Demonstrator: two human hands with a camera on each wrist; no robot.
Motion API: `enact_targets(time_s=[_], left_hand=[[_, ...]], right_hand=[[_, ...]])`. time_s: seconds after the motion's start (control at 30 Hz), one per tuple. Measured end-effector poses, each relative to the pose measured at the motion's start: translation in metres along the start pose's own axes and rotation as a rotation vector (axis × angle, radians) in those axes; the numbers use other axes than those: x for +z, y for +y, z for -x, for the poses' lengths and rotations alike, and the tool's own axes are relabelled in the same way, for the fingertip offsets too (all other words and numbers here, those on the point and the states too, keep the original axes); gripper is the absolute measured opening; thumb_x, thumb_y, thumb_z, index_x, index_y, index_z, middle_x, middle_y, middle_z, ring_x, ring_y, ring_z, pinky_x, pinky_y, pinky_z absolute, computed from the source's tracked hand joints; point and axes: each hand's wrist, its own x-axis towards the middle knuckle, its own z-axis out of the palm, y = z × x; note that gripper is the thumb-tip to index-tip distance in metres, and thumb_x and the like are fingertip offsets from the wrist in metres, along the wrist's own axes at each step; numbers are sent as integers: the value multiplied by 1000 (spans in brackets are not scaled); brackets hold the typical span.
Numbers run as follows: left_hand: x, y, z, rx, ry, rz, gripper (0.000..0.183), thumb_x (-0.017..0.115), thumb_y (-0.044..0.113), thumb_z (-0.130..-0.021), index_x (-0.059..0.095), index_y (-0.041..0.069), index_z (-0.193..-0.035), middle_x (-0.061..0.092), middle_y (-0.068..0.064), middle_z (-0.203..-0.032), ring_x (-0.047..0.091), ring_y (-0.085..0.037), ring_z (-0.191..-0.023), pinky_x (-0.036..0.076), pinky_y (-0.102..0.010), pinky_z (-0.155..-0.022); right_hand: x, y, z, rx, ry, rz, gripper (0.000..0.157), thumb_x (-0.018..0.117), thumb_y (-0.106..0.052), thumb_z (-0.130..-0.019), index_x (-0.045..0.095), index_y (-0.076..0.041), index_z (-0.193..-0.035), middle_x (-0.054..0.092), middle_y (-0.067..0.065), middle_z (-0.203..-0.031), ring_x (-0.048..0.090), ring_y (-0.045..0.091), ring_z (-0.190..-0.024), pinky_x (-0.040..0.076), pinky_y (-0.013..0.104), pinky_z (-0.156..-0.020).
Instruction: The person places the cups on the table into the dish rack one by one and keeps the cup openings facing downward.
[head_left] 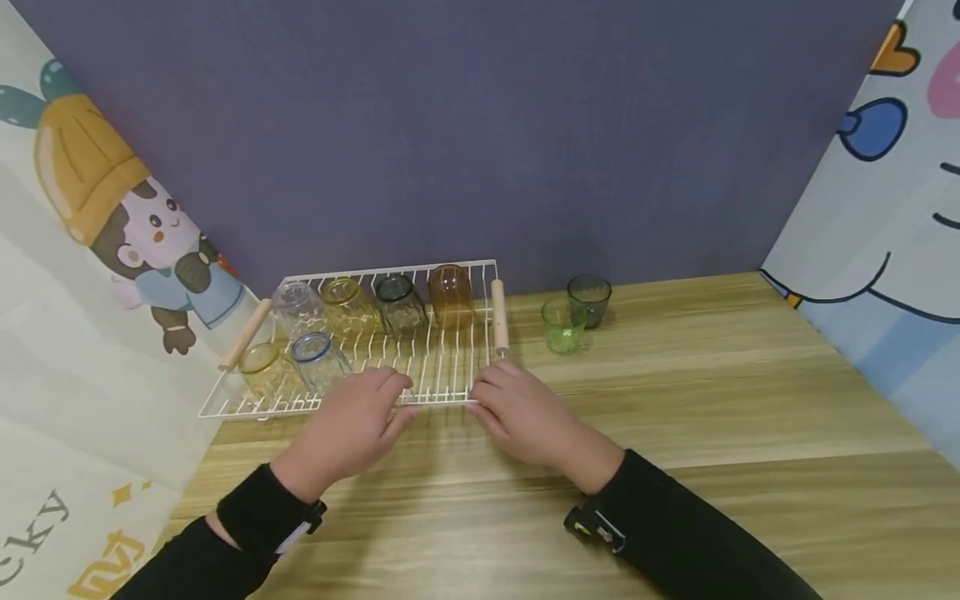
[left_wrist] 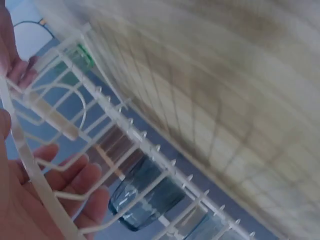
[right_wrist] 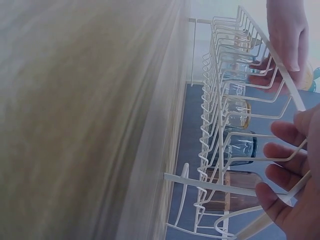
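Observation:
A white wire dish rack point(head_left: 442, 403) with wooden side handles point(head_left: 500, 315) carries several glasses. My left hand point(head_left: 352, 425) grips its front rim near the middle, fingers over the wire and thumb in front. At the front right corner my right hand point(head_left: 525, 412) holds the same rim, fingers curled over it. An amber glass point(head_left: 452, 296), a dark grey glass point(head_left: 402, 306), a yellow glass point(head_left: 348, 308) and a clear glass point(head_left: 298, 308) form the back row, bottoms up. Nearer me, at left, are a blue-rimmed glass point(head_left: 321, 362) and another yellow glass point(head_left: 264, 371).
Right of the rack, a green cup point(head_left: 563, 327) and a dark grey cup point(head_left: 591, 298) stand on the wood-grain table point(head_left: 720, 375). A dark blue wall point(head_left: 480, 133) rises behind, and a printed white panel point(head_left: 82, 333) borders the left side.

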Motion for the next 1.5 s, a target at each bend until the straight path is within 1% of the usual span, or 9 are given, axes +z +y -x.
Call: enact_targets(time_s=[0.23, 0.5, 0.63, 0.7, 0.8, 0.9, 1.07, 1.27, 1.5], left_hand=[[10, 5, 6, -59, 34, -22, 38, 66, 31, -101, 63, 0, -122, 68, -13, -113, 65, -33, -105, 51, -52, -96], [10, 10, 10, -106, 117, -68, 32, 64, 32, -101, 66, 2, -113, 65, -12, -105, 62, -33, -99, 49, -52, -91], [8, 13, 13, -171, 98, -92, 30, 62, 33, -103, 67, 6, -115, 65, -11, -109, 61, -35, -105, 43, -58, -98], [7, 15, 14, -192, 70, -97, 27, 61, 32, -104, 67, 8, -115, 66, -10, -108, 62, -34, -104, 43, -59, -98], [8, 18, 15, -201, 33, -108, 21, 62, 30, -104, 66, 10, -109, 67, -7, -100, 66, -30, -96, 47, -56, -90], [8, 20, 16, -199, 11, -111, 17, 62, 28, -104, 63, 13, -98, 64, -1, -84, 66, -25, -82, 49, -49, -79], [9, 18, 14, -199, -10, -99, 26, 61, 29, -105, 50, 19, -83, 47, 7, -67, 55, -17, -66, 44, -42, -70], [12, 18, 13, -206, -5, -97, 34, 57, 33, -106, 43, 21, -78, 39, 7, -62, 41, -14, -59, 37, -39, -67], [13, 17, 14, -211, 25, -94, 34, 57, 34, -106, 45, 21, -77, 39, 8, -62, 41, -14, -56, 35, -39, -65]], right_hand=[[0, 0, 0, 1, 0, 8, 14, 62, -25, -105, 68, -16, -96, 63, -2, -103, 57, 20, -105, 48, 38, -98], [0, 0, 0, 0, -9, 11, 13, 62, -24, -105, 68, -16, -97, 62, -2, -102, 56, 19, -104, 48, 37, -97], [-1, 0, 0, -6, 8, 1, 10, 65, -22, -103, 68, -15, -97, 62, -2, -101, 56, 20, -102, 48, 38, -96], [-2, 0, -1, -6, 9, 1, 10, 65, -22, -102, 69, -15, -97, 62, -2, -102, 57, 20, -103, 49, 38, -97], [-2, 0, -1, -2, 3, 7, 12, 64, -23, -103, 69, -14, -98, 63, -2, -102, 57, 20, -104, 48, 38, -98], [-1, 0, -1, 2, -8, 8, 15, 62, -25, -105, 69, -14, -98, 63, -1, -103, 57, 20, -105, 48, 38, -98], [-1, 0, 0, 8, -20, 5, 15, 61, -24, -105, 69, -15, -97, 62, -3, -102, 56, 19, -105, 48, 37, -98], [-1, 0, 1, 11, -13, -6, 15, 61, -25, -105, 68, -15, -98, 63, -2, -104, 56, 19, -106, 48, 37, -99], [-1, 0, 1, 20, -20, -25, 16, 69, -29, -100, 69, -13, -106, 65, -1, -108, 57, 19, -109, 46, 38, -103]])
